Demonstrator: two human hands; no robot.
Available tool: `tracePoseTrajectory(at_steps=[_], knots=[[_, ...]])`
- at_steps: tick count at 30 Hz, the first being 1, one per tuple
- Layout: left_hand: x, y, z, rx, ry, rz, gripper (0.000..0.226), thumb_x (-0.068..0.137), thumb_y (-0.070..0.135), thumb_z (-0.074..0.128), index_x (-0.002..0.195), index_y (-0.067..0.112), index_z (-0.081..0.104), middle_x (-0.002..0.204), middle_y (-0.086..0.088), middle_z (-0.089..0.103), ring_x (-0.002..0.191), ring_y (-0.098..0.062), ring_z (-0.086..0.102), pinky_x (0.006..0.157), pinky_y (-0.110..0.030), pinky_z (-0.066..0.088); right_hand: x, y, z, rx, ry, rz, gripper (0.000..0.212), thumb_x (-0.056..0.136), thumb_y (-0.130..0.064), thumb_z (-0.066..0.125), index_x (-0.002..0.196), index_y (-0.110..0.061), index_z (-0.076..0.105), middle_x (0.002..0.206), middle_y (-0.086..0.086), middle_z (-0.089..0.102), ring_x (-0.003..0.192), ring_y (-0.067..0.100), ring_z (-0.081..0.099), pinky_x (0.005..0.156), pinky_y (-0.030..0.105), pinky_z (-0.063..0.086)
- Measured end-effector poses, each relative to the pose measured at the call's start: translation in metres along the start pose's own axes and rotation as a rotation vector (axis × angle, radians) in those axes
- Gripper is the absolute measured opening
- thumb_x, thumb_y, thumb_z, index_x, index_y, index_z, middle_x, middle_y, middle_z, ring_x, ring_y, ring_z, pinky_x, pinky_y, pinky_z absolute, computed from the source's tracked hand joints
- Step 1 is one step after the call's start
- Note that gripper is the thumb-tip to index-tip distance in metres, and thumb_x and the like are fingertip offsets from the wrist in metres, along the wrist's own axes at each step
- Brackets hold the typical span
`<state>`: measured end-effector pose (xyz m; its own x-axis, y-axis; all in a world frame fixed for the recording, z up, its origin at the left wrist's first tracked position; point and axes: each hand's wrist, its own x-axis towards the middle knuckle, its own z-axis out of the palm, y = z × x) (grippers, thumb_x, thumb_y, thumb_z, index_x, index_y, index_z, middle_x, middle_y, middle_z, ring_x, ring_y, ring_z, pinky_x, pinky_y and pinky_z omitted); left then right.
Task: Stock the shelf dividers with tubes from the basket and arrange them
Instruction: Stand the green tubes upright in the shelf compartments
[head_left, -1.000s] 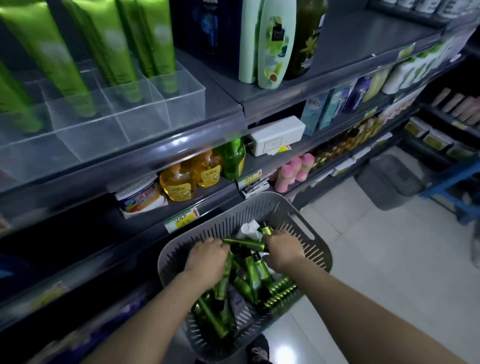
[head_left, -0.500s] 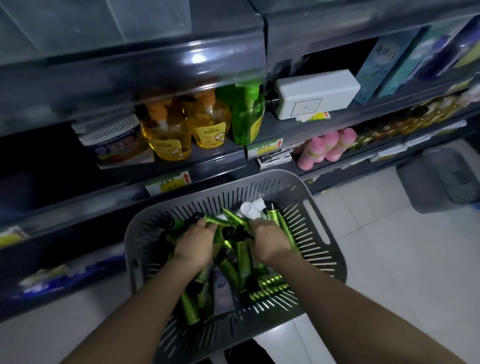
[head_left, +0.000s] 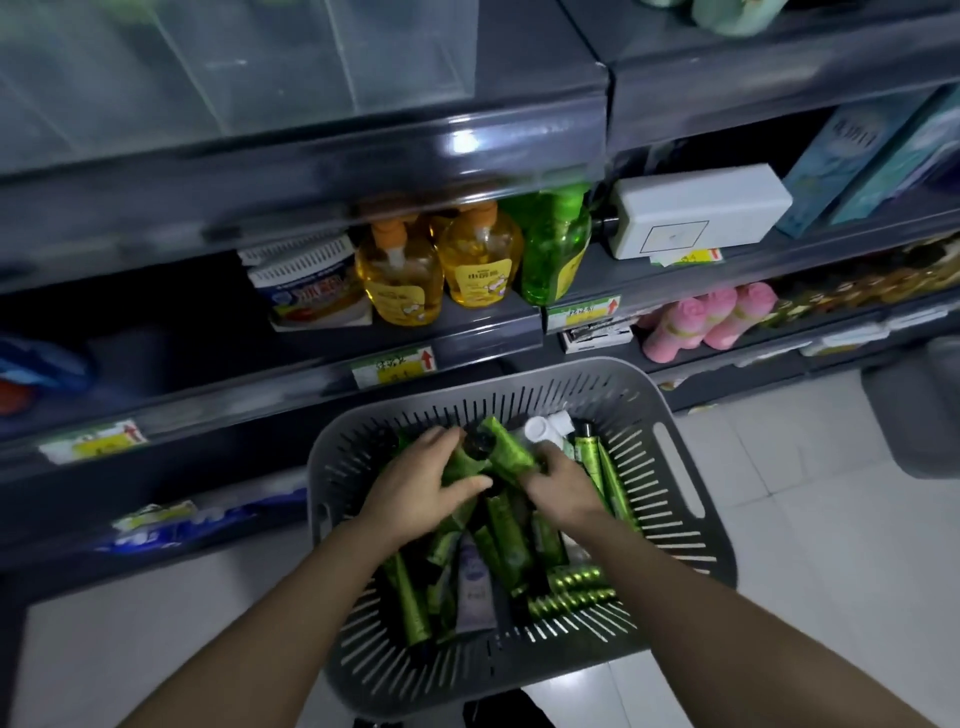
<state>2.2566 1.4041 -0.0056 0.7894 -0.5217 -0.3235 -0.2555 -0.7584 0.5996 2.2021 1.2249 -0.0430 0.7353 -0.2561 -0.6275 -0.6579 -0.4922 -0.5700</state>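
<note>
A grey slotted basket (head_left: 670, 467) sits low in front of me, filled with several green tubes (head_left: 506, 540) and a pale lilac one (head_left: 474, 587). Both my hands are inside it. My left hand (head_left: 415, 493) grips green tubes near the basket's middle. My right hand (head_left: 558, 488) holds a green tube with a black cap (head_left: 506, 452), lifted slightly above the pile. The clear plastic shelf dividers (head_left: 260, 78) are on the top shelf at upper left; the compartments in view look bare.
Dark shelves stand close ahead. Yellow soap bottles (head_left: 441, 270), a green bottle (head_left: 556, 249) and a white box (head_left: 696, 213) fill the middle shelf. Pink bottles (head_left: 706, 322) lie lower right. White tiled floor (head_left: 805, 519) stretches to the right, with a grey bin (head_left: 919, 410) at its edge.
My view tilted down, so the green tubes standing in the dividers left the frame. Both hands gathered tubes in the basket, and the right hand raised a black-capped green tube.
</note>
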Motion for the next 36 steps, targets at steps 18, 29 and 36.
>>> tracePoseTrajectory(at_steps=[18, 29, 36], knots=[[-0.139, -0.027, -0.132, -0.772, -0.160, -0.122, 0.052, 0.080, -0.004, 0.070, 0.123, 0.014, 0.048, 0.111, -0.009, 0.064, 0.083, -0.022, 0.065, 0.073, -0.036, 0.057, -0.132, -0.124, 0.050, 0.525, 0.011, -0.210, 0.027, 0.093, -0.036, 0.057, 0.114, -0.021, 0.052, 0.100, 0.000, 0.065, 0.083, 0.022, 0.064, 0.077, 0.039, 0.052], [-0.239, -0.055, -0.252, -0.434, -0.250, -0.098, 0.043, 0.092, 0.011, 0.061, 0.130, 0.025, 0.047, 0.111, -0.008, 0.061, 0.064, -0.024, 0.065, 0.053, -0.033, 0.055, -0.192, -0.209, 0.063, 0.890, -0.253, -0.237, 0.059, 0.099, -0.053, 0.029, 0.114, -0.008, 0.063, 0.069, 0.007, 0.062, 0.060, 0.017, 0.052, 0.060, 0.029, 0.042], [-0.259, -0.052, -0.303, -0.348, 0.101, -0.063, 0.021, 0.084, -0.003, 0.065, 0.102, 0.008, 0.063, 0.095, -0.009, 0.066, 0.060, -0.013, 0.063, 0.049, -0.023, 0.048, -0.218, -0.259, 0.049, 0.816, -0.248, -0.529, 0.010, 0.096, -0.013, 0.052, 0.089, -0.016, 0.058, 0.069, -0.002, 0.058, 0.065, 0.013, 0.051, 0.056, 0.025, 0.040]])
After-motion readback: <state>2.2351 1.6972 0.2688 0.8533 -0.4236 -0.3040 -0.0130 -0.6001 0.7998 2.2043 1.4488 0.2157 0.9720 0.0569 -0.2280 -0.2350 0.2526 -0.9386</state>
